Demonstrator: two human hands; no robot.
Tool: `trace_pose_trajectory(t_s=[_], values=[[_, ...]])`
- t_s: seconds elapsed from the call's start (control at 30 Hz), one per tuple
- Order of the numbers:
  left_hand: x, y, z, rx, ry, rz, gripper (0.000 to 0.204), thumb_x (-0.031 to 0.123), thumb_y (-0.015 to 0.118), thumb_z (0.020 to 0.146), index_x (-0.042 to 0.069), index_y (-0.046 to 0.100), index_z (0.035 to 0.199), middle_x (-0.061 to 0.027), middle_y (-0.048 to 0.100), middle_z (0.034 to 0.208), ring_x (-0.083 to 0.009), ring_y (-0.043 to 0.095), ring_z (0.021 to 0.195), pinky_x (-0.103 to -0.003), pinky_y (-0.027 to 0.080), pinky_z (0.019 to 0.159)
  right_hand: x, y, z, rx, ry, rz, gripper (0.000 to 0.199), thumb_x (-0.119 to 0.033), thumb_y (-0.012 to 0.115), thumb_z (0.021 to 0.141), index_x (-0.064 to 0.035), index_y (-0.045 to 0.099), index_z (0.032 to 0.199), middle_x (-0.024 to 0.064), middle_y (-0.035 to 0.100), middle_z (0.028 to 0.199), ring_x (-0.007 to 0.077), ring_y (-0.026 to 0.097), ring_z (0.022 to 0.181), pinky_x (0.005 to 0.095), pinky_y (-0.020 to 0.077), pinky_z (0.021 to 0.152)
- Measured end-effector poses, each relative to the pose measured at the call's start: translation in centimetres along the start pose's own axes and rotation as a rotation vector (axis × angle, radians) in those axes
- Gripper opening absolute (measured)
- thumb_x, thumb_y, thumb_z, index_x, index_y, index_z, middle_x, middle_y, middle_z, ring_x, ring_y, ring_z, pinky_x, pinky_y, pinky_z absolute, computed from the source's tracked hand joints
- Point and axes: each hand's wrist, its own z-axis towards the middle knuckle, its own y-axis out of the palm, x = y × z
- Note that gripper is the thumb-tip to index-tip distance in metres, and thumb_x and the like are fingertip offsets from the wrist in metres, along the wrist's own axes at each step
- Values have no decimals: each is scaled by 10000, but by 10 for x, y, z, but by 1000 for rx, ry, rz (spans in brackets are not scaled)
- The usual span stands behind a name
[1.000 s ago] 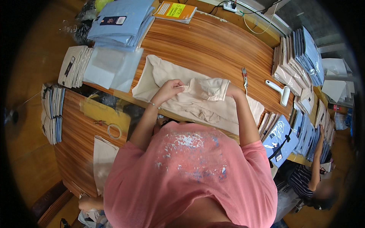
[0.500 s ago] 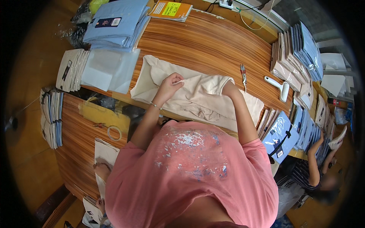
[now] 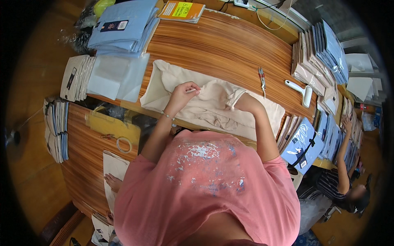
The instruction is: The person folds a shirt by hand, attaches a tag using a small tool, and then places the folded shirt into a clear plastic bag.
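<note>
A cream cloth garment [image 3: 221,92], long and partly rumpled, lies along the near edge of the wooden table. The thumb and fingers of my left hand [image 3: 184,95] are closed in a pinch on a fold of it, left of its middle. My right arm [image 3: 252,105] reaches into a tube-like opening of the garment, its hem around the wrist. Cloth covers the right hand, so its fingers do not show. Right of the garment's far edge lie red-handled snips [image 3: 262,82], and beyond them a white lint roller [image 3: 301,92].
Folded blue shirts [image 3: 123,30], clear plastic sleeves [image 3: 119,78] and an orange notebook [image 3: 182,11] sit at left. Bagged garments [image 3: 308,61] are piled at right. Tape [image 3: 124,144] lies on a lower left table, near another person's hand [image 3: 113,182]. A co-worker [image 3: 338,180] reaches into stacks at right.
My right arm has shifted left with the opening's hem around it, bunching the cloth. My left hand has moved slightly, still pinching. At right, the co-worker's arm has reached farther up along the stacks.
</note>
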Motion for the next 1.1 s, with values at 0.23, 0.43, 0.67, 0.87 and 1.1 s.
trace_pose_trajectory(t_s=[0.23, 0.43, 0.67, 0.87, 1.1], values=[[9, 3, -1, -71, 24, -49, 83, 22, 634, 830, 3, 608, 905, -24, 633, 892, -86, 582, 850, -238, 463, 801, 38, 7, 6, -31, -389, -84, 287, -54, 617, 783, 19, 613, 1061, 142, 652, 930, 260, 599, 863, 314, 464, 804], [7, 4, -3, -68, 43, 36, 114, 43, 646, 822, 4, 607, 923, -40, 632, 883, -91, 583, 863, -256, 472, 791, 18, 8, 9, -14, -297, -68, 297, -10, 573, 767, 12, 619, 1060, 176, 646, 991, 299, 604, 896, 334, 470, 805], [42, 21, -12, -151, 259, 171, 216, 27, 563, 816, 30, 603, 1028, -119, 632, 911, -252, 607, 888, -325, 465, 811, 25, 20, 15, -91, -209, -298, 271, 32, 532, 730, 15, 612, 988, 215, 629, 932, 349, 589, 861, 378, 461, 774], [3, 14, -2, -148, 274, 610, 290, 40, 563, 807, 43, 585, 1096, -165, 613, 879, -327, 600, 871, -380, 463, 780, -16, 4, 7, 184, -324, -14, 171, 54, 533, 715, 1, 588, 868, 180, 597, 758, 292, 561, 668, 364, 444, 623], [36, -4, -7, 187, 192, 104, 220, 75, 699, 774, 19, 638, 978, -94, 661, 850, -178, 644, 774, -276, 497, 703, -4, 16, 19, 440, -310, 400, 151, 44, 647, 751, -1, 589, 883, 18, 593, 711, 86, 547, 636, 228, 432, 573]])
